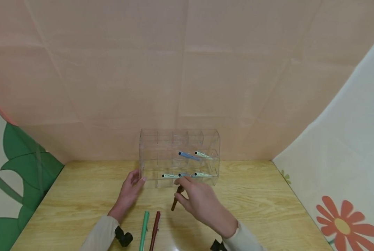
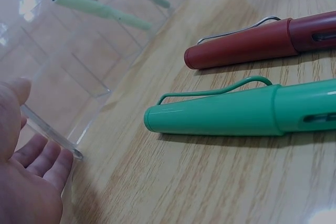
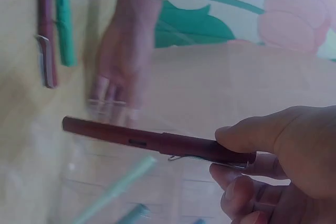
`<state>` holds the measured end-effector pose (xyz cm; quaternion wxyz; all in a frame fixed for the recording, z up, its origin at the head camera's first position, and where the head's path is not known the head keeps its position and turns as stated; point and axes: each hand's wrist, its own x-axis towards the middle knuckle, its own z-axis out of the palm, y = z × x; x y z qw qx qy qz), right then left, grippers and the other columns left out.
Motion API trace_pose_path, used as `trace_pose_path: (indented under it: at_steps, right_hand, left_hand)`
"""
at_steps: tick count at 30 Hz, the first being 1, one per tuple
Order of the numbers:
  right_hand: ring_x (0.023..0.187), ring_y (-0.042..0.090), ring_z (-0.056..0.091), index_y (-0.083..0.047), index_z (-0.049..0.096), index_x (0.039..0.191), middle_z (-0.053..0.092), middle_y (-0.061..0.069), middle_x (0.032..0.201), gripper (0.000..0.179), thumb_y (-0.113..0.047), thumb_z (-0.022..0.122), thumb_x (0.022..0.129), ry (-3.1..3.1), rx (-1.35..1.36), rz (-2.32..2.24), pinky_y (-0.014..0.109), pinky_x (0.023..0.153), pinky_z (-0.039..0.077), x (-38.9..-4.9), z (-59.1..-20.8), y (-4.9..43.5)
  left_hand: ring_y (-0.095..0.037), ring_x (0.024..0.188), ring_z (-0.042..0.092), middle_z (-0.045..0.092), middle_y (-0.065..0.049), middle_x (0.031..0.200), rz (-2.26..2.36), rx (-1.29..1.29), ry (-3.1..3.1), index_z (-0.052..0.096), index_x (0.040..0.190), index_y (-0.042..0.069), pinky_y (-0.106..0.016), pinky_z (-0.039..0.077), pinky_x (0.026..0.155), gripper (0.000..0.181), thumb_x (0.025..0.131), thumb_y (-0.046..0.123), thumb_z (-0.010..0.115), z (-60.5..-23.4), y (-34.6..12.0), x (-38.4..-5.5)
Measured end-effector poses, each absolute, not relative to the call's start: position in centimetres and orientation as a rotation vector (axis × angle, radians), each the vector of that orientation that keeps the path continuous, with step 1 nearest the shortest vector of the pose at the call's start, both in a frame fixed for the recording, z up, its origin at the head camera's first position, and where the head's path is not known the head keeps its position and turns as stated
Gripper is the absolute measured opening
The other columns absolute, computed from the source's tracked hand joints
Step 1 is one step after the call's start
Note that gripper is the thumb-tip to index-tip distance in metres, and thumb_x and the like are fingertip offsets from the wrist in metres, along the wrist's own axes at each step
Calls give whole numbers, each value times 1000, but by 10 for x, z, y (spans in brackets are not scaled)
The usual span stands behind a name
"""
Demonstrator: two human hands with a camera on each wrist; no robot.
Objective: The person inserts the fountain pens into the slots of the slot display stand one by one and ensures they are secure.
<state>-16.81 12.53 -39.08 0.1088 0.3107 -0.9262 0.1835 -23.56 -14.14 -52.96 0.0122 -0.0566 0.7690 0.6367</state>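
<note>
My right hand (image 1: 202, 200) pinches a dark red pen (image 3: 121, 136) by its capped end, between thumb and fingers. The pen's bare end slants down toward the table, just in front of the clear rack (image 1: 149, 179). At the rack's lower left edge, my left hand (image 1: 131, 190) grips the side panel, its thumb and fingers on either side of the edge. Pale green pens (image 1: 202, 174) and blue pens (image 1: 189, 156) lie in the rack's middle and bottom rows, end-on to me. Part of the bottom blue pen is hidden behind my right hand.
On the wooden table (image 1: 252, 202), a green pen (image 2: 210, 111) and another dark red pen (image 2: 241, 45) lie side by side between my forearms. A plain cloth backdrop (image 1: 111, 87) hangs right behind the rack, with printed side cloths (image 1: 346, 157) left and right.
</note>
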Motion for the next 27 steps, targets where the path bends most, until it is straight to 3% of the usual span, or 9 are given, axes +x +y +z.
trace_pose_path:
  at_steps: [6,13,27]
  right_hand:
    - [63,-2,53,-13,72,112,74,-1,102,23,-22,83,95,-2650,856,590,13,45,35,-174,-367,129]
    - [50,-5,35,-10,72,117,74,1,104,24,-20,81,96,-2597,766,647,14,41,32,-181,-341,134]
    - [57,2,43,-10,73,119,76,3,106,23,-19,78,99,-2382,726,636,16,48,36,-208,-322,124]
  left_hand:
    - [-45,155,42,43,-24,165,2003,-181,2389,37,160,6,-61,39,127,60,110,31,60,-532,-141,-238]
    - [-46,155,41,42,-26,165,2002,-164,2394,35,160,4,-61,39,127,62,110,33,60,-532,-142,-236]
    - [-48,155,41,43,-28,164,2000,-128,2407,37,159,3,-62,42,125,58,111,25,59,-534,-141,-235]
